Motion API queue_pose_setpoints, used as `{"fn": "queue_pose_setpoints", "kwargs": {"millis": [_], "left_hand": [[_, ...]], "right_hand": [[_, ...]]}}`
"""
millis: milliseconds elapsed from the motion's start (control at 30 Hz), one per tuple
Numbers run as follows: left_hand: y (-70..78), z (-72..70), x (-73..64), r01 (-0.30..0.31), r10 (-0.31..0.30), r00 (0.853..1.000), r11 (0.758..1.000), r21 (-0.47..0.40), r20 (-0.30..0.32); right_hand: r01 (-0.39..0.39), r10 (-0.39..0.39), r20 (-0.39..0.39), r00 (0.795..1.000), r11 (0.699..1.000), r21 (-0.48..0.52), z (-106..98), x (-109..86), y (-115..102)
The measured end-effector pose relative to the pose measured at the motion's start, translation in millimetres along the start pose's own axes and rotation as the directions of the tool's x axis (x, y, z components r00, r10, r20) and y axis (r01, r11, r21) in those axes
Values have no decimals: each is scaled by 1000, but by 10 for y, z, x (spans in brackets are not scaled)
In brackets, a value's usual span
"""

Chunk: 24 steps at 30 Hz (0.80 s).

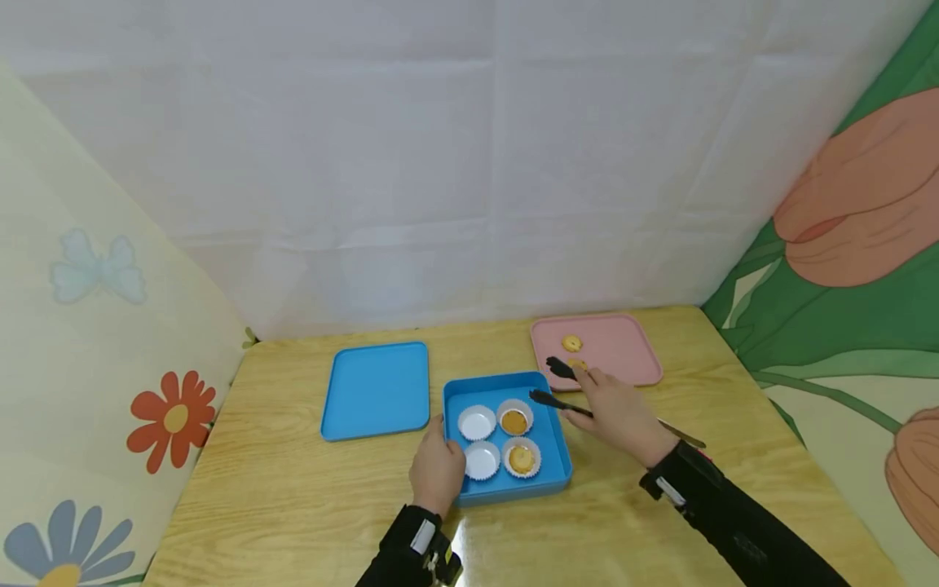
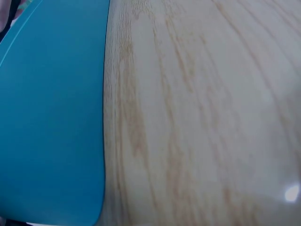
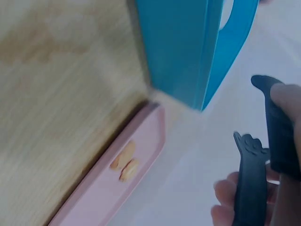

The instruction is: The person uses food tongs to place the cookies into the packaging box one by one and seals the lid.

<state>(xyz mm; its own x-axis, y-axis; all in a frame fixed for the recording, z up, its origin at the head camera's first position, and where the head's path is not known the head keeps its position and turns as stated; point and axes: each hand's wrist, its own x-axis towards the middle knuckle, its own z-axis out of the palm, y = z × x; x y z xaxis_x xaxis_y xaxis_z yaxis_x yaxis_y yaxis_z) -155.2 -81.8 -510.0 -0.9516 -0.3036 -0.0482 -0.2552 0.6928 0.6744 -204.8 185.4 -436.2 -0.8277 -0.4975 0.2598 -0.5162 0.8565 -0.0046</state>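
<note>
A blue box (image 1: 506, 492) holds several white paper cups. A cookie (image 1: 522, 460) lies in the near right cup and another cookie (image 1: 514, 421) in the far right cup; the two left cups (image 1: 477, 423) are bare inside. My left hand (image 1: 438, 469) grips the box's left wall. My right hand (image 1: 612, 412) holds black tongs (image 3: 251, 183), their tips spread apart with nothing between them. The tongs hover over the box's right edge and the near left part of a pink tray (image 1: 623, 350). On that tray lie two cookies (image 1: 572, 343), one partly hidden by the tongs and hand.
A flat blue lid (image 1: 377, 391) lies on the wooden table (image 1: 279, 489), left of the box. A white cloth (image 1: 367, 163) hangs behind the table. Printed flower panels (image 1: 844, 326) stand at both sides.
</note>
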Motion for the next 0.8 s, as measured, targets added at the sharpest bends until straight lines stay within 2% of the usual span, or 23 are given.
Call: {"fn": "queue_pose_setpoints", "kwargs": {"millis": [133,267,633,800], "left_hand": [[-12,12,0,6,-6,1000,1000,-1,-4],[-15,28,-1,4,-4,1000,1000,-5,-15],[11,37,-35,-1,0,999,1000,-11,-36],[27,34,-40,8,-8,999,1000,-4,-39]], "right_hand": [[-70,70,-4,998,997,-29,50,140,202],[-123,124,40,992,992,-15,135,282,399],[-188,174,199,964,981,55,372,586,759],[-217,201,234,951,975,48,527,659,931]]}}
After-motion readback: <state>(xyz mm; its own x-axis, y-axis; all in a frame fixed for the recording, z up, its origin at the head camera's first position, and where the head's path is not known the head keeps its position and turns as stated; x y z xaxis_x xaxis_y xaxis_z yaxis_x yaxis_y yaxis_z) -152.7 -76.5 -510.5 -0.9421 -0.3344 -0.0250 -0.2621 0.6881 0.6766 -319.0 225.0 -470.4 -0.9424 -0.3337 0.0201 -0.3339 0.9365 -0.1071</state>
